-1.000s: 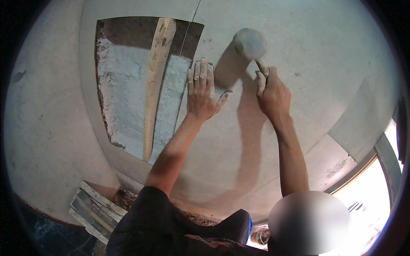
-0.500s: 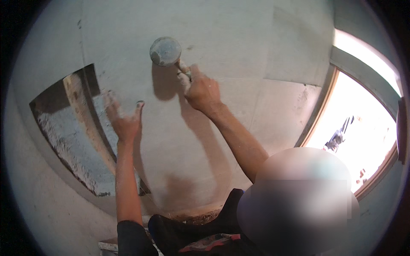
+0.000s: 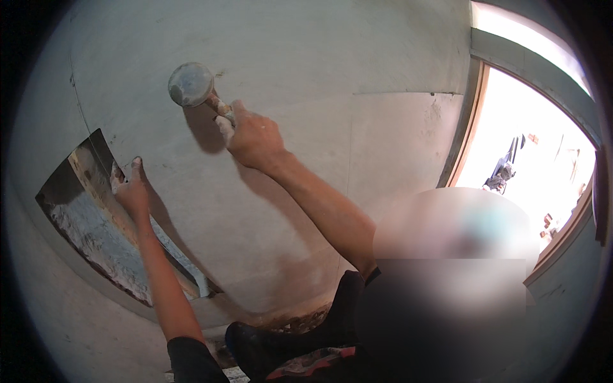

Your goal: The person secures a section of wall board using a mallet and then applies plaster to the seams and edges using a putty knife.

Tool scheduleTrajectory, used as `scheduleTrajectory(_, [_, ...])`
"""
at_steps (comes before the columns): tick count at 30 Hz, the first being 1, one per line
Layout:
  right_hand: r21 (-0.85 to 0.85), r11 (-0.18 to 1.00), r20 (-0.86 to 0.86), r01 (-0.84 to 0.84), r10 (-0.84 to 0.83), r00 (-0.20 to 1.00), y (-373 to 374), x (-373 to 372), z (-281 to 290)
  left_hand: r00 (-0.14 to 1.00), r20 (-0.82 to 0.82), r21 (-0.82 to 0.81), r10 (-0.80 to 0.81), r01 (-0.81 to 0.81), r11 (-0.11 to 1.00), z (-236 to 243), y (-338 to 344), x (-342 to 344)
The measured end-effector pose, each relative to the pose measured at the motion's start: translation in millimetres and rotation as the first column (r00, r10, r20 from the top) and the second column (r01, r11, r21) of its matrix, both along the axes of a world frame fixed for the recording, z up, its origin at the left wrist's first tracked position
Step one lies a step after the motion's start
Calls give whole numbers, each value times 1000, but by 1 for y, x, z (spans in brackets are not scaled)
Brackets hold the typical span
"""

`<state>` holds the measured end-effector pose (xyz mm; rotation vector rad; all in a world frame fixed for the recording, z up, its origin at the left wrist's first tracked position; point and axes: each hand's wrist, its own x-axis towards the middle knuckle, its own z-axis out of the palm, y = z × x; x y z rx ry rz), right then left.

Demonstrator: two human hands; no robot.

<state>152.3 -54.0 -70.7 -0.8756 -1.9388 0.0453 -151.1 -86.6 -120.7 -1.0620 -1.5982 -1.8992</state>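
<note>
Grey mallet (image 3: 191, 84) | right hand (image 3: 257, 142) wrapped round handle (image 3: 216, 103), arm (image 3: 322, 201) slanted | left hand (image 3: 132, 196) raised by wall opening (image 3: 96, 239), thumb spread

The wall opening (image 3: 102, 239) lies left of the tool (image 3: 191, 84), the doorway (image 3: 470, 127) to its right.

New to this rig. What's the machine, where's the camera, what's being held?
No machine: these are a person's two bare hands. The view comes from a wide fisheye camera worn on the head, the left of a pair, so straight edges bend near the rim. Picture left is the person's left.

The right hand holds a round-headed tool by its handle, over a pale grey surface. The left hand is at the edge of a cut-out with a wooden strip across it; whether it grips that edge is unclear.
</note>
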Motion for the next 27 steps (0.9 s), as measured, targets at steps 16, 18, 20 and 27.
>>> scheduleTrajectory(16, [-69, 866, -973, -495, 50, 224, 46, 226, 2, 996, 75, -37, -44, 47, 998, 1, 11, -36])
scheduleTrajectory(18, [-116, 843, -968, -525, 22, 250, 59, 233, -6, 994, 87, -27, -68, 70, 997, 2, 13, -31])
scheduleTrajectory(20, [-275, 786, -883, -554, 21, 469, 56, 237, -16, 992, 98, -26, -85, 88, 996, 3, 9, -30])
scheduleTrajectory(27, [-236, 774, -903, -587, 50, 428, 47, 238, -5, 983, 105, -16, -148, 150, 989, 5, 3, -31])
